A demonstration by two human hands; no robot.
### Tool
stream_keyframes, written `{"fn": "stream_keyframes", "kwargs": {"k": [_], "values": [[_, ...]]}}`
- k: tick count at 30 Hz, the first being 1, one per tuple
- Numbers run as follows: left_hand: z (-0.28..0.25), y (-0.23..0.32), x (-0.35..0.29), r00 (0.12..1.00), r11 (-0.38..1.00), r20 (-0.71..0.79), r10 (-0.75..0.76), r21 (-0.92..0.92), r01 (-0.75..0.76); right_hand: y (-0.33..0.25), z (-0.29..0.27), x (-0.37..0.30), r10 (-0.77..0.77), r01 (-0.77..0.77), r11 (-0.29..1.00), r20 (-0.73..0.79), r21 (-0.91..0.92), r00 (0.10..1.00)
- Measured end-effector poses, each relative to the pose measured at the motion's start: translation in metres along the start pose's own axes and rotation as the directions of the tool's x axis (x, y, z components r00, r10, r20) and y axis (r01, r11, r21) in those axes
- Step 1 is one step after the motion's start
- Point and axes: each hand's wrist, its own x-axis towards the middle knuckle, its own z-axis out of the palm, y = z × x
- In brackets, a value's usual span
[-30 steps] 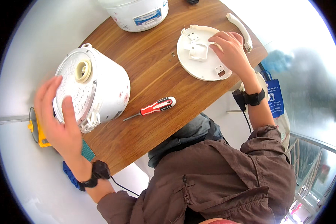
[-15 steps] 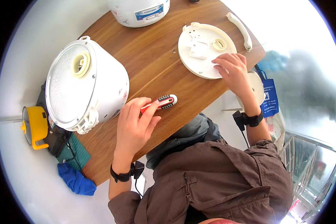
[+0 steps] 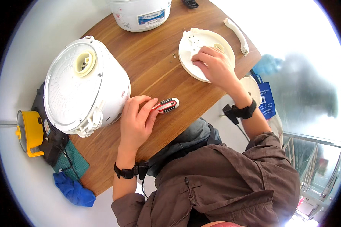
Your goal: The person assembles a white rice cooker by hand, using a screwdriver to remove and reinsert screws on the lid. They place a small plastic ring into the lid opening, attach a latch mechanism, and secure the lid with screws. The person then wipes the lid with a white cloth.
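Note:
My left hand rests on the wooden table with its fingers curled round the near end of a red, white and black handled screwdriver; its shaft is hidden. Just left of that hand a white rice cooker has its round lid top toward me, with a cream vent ring in it. Over a white round plastic cover hovers my right hand, thumb and fingertips pinched together; anything between them is too small to make out. Small screws lie beside the cover.
At the far edge stands a second white cooker. A white curved handle lies right of the cover. Off the table's left are a yellow pot, a green mat and blue cloth. A blue bag hangs at right.
My right hand has moved left from the cover's right side to over its middle. My left hand stays at the screwdriver, its fingers now nearer the end of the handle. The view has shifted slightly.

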Motion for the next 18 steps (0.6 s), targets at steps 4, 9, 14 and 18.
{"fn": "stream_keyframes", "kwargs": {"k": [4,9,14,18], "values": [[0.001,0.0,0.0,1.0,1.0,-0.009,-0.007,-0.005,0.007,-0.04,0.04,0.014,-0.117,0.138,0.982,0.156,-0.128,0.981],[0.001,-0.001,0.0,1.0,1.0,0.015,-0.012,0.018,0.012,-0.049,0.065,0.009,-0.035,0.05,0.993,0.133,-0.108,0.991],[0.007,-0.005,-0.004,0.999,0.998,0.001,-0.035,-0.046,0.035,-0.046,0.03,-0.021,0.042,-0.054,0.989,-0.085,-0.14,0.996],[0.006,-0.003,-0.002,1.0,0.998,0.009,-0.012,-0.054,0.013,-0.018,0.002,-0.069,0.146,-0.148,0.969,-0.024,-0.196,0.989]]}}
